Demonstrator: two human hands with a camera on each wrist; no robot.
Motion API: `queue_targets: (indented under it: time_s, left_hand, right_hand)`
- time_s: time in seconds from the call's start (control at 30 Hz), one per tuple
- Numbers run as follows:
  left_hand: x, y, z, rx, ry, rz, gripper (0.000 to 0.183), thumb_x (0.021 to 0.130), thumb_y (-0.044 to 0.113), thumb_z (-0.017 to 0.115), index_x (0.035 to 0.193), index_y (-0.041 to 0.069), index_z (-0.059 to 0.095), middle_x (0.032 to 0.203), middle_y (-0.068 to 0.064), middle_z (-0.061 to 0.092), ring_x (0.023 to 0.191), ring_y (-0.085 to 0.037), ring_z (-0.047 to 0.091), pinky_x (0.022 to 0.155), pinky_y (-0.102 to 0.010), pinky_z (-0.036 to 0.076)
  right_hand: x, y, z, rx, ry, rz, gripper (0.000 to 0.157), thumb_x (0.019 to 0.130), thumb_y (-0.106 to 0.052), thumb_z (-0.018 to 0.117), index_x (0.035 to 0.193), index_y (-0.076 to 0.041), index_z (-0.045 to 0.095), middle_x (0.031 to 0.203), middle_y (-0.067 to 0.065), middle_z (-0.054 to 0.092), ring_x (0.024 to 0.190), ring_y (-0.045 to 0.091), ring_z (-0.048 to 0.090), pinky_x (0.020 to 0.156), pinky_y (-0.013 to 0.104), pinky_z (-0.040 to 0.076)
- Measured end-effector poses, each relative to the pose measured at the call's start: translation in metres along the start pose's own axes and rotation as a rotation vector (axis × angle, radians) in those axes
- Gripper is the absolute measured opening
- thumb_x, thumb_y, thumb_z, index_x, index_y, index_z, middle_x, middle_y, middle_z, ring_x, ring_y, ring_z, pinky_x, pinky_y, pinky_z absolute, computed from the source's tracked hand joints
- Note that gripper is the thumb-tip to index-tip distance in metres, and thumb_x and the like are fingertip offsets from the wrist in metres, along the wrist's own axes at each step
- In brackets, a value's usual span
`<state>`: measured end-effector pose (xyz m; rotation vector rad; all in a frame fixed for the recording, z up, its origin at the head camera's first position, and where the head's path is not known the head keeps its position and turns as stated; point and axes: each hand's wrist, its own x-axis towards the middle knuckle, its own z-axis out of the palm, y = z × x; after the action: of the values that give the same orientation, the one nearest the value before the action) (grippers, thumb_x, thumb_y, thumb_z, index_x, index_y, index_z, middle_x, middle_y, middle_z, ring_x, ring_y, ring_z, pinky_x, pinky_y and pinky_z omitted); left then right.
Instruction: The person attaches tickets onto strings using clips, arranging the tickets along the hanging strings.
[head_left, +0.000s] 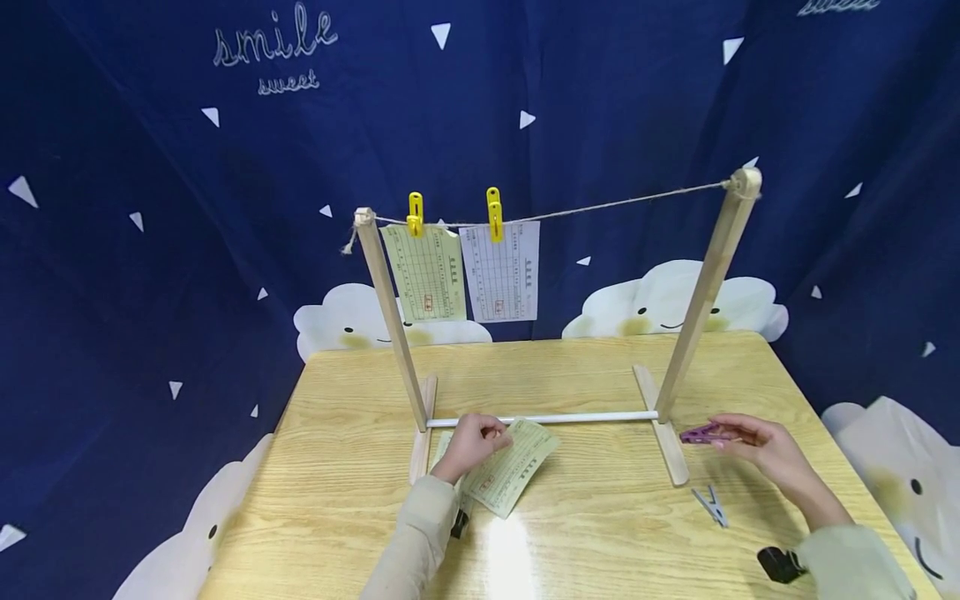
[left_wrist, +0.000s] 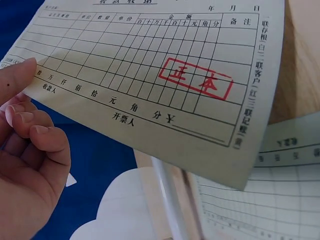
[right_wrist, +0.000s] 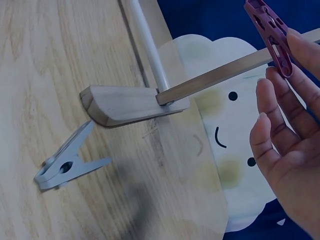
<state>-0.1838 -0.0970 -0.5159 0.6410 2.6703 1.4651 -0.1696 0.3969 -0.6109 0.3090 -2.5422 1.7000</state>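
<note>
My left hand (head_left: 474, 446) pinches a yellowish-green receipt slip (head_left: 517, 467) by its edge, just in front of the rack's white crossbar. In the left wrist view the slip (left_wrist: 150, 75) is tilted, showing a printed grid and a red stamp. Another slip (left_wrist: 250, 200) lies behind and below it, partly hidden. To the right of the rack, my right hand (head_left: 765, 450) pinches a purple clothespin (head_left: 702, 434) between thumb and fingers. A grey-blue clothespin (head_left: 711, 506) lies on the table below that hand; its legs spread apart in the right wrist view.
A wooden rack has a left post (head_left: 393, 325), a right post (head_left: 705, 300), a white crossbar (head_left: 585, 417) and a string (head_left: 630, 200). Yellow clothespins (head_left: 494, 215) hold a greenish slip (head_left: 426, 275) and a white slip (head_left: 501, 275) on it. A dark blue curtain (head_left: 150, 250) hangs behind.
</note>
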Motion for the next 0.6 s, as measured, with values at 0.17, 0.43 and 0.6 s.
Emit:
queue_targets:
  time_s: [0.17, 0.43, 0.6]
  left_hand:
    - [0.001, 0.007, -0.003, 0.003, 0.013, 0.034, 0.005, 0.075, 0.002, 0.071, 0.071, 0.002, 0.068, 0.05, 0.007, 0.036, 0.046, -0.002, 0.031, 0.048, -0.017, 0.03]
    - [0.002, 0.016, -0.008, 0.001, 0.036, 0.049, 0.005, 0.074, 0.003, 0.072, 0.074, 0.0, 0.068, 0.053, 0.008, 0.039, 0.049, -0.001, 0.035, 0.051, -0.018, 0.035]
    - [0.0, 0.028, -0.012, -0.035, 0.051, 0.055, 0.005, 0.074, 0.001, 0.072, 0.074, -0.002, 0.068, 0.057, 0.005, 0.043, 0.053, -0.002, 0.037, 0.053, -0.018, 0.035]
  right_hand:
    - [-0.002, -0.079, 0.008, 0.077, -0.028, -0.067, 0.034, 0.084, -0.011, 0.065, 0.117, -0.011, 0.061, 0.097, -0.006, 0.064, 0.08, 0.009, 0.06, 0.062, 0.02, 0.049]
    - [-0.005, -0.147, 0.022, 0.059, 0.028, -0.041, 0.029, 0.082, 0.0, 0.064, 0.111, -0.002, 0.062, 0.094, -0.016, 0.063, 0.075, 0.002, 0.058, 0.061, 0.017, 0.047]
    - [0.002, -0.127, 0.02, 0.141, 0.013, -0.104, 0.03, 0.082, -0.008, 0.067, 0.111, -0.006, 0.063, 0.095, -0.012, 0.063, 0.079, 0.002, 0.058, 0.064, 0.017, 0.047]
